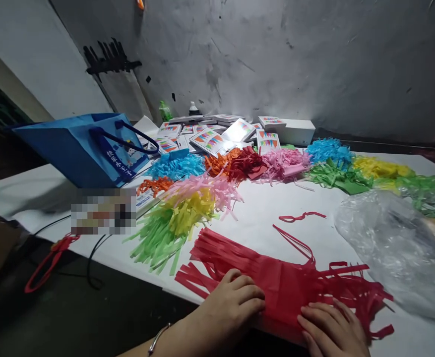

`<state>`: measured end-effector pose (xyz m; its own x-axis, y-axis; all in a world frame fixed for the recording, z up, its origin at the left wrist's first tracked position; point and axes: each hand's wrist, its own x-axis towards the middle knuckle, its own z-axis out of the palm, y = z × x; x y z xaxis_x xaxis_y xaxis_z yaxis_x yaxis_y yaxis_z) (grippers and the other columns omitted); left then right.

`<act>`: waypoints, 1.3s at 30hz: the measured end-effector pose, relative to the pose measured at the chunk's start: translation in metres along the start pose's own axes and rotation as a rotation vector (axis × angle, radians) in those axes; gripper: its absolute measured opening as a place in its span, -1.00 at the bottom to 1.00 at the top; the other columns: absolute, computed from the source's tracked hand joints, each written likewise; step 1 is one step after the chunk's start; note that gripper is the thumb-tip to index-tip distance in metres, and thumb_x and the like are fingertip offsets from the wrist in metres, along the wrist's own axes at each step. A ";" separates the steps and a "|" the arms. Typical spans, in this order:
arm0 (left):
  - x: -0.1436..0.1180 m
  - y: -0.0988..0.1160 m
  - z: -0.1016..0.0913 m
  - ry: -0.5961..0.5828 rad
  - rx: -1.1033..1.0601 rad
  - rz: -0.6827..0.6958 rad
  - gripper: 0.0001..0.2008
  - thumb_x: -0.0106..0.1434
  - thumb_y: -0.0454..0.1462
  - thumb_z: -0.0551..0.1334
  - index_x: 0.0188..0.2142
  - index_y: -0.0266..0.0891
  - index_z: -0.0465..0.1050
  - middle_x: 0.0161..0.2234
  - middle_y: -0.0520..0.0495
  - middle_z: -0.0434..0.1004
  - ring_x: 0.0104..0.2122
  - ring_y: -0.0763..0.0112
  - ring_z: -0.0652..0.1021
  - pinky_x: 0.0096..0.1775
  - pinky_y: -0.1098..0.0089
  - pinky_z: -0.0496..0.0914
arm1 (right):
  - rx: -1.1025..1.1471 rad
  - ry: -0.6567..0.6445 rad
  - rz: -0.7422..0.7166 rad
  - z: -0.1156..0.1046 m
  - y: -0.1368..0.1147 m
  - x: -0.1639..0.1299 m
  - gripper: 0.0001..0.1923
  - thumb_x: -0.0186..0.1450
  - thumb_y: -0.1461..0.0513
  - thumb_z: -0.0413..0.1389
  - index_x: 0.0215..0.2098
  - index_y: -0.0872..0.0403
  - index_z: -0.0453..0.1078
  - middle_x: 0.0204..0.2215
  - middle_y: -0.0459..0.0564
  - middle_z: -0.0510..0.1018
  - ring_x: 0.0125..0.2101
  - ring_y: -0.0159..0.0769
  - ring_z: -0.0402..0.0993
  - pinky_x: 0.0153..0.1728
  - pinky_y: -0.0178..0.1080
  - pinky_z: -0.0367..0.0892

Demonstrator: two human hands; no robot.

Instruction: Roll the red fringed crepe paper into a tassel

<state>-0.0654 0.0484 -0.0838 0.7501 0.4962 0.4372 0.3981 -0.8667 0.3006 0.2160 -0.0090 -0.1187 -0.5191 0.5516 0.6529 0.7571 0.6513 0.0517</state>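
A red fringed tissue paper sheet (277, 277) lies flat on the white table (262, 208) near its front edge. My left hand (232, 302) rests on the sheet's left part with its fingers curled and pressing down. My right hand (332, 329) lies on the sheet's lower right part, fingers spread flat over the paper. Red strips fan out to the left and right of both hands. A loose red strip (301, 216) lies on the table beyond the sheet.
Piles of fringed paper in green, yellow and pink (182, 215), blue (176, 166), orange, red (245, 163) and more run across the table. Behind them lie small white boxes (212, 136). A blue gift bag (87, 148) stands left. Clear plastic wrap (392, 243) sits right.
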 end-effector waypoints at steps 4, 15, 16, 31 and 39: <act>-0.002 -0.002 0.006 -0.007 -0.062 -0.061 -0.92 0.44 -0.22 0.20 -0.13 -0.15 0.40 -0.14 0.09 0.65 -0.16 0.38 0.52 -0.04 0.25 0.14 | 0.049 -0.035 0.049 -0.006 -0.003 0.002 -0.79 0.31 0.31 0.16 -0.14 -0.09 0.53 -0.27 -0.23 0.67 -0.26 -0.28 0.62 0.19 -0.09 0.07; 0.010 0.001 -0.001 -0.143 -0.108 -0.196 -0.86 0.37 -0.42 0.18 -0.16 -0.18 0.44 -0.25 -0.02 0.63 -0.24 0.33 0.52 -0.09 0.28 0.28 | 0.022 -0.106 -0.016 -0.007 -0.011 0.011 -0.65 0.31 0.42 0.06 0.04 0.11 0.44 -0.16 -0.03 0.66 -0.09 -0.18 0.56 0.13 -0.06 0.15; 0.013 0.002 -0.003 -0.155 -0.115 -0.231 -0.86 0.35 -0.43 0.19 -0.18 -0.19 0.44 -0.27 -0.02 0.62 -0.25 0.33 0.52 -0.13 0.31 0.31 | 0.053 -0.106 0.033 -0.006 -0.011 0.010 -0.66 0.32 0.42 0.05 0.03 0.10 0.42 -0.19 -0.05 0.66 -0.12 -0.20 0.56 0.09 -0.09 0.18; 0.065 -0.022 -0.002 -0.391 0.202 -0.499 -0.83 0.41 -0.30 0.13 -0.32 -0.23 0.44 -0.33 -0.10 0.61 -0.40 0.28 0.59 -0.40 0.36 0.33 | -0.114 -0.164 0.479 0.021 -0.001 0.045 -0.83 0.46 0.24 -0.01 -0.09 0.05 0.42 -0.43 -0.09 0.58 -0.38 -0.17 0.49 -0.16 -0.03 0.14; 0.062 -0.023 0.006 -0.372 0.229 -0.480 -0.84 0.38 -0.40 0.09 -0.29 -0.23 0.41 -0.36 -0.07 0.58 -0.45 0.31 0.56 -0.42 0.38 0.33 | -0.020 0.029 0.167 0.008 -0.018 0.048 -0.65 0.46 0.35 -0.10 0.05 0.14 0.47 -0.04 0.12 0.61 0.03 -0.06 0.47 0.17 0.03 0.16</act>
<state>-0.0248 0.0990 -0.0682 0.5774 0.8157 -0.0361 0.8062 -0.5626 0.1829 0.1744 0.0101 -0.0944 -0.3736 0.6359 0.6753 0.8399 0.5408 -0.0446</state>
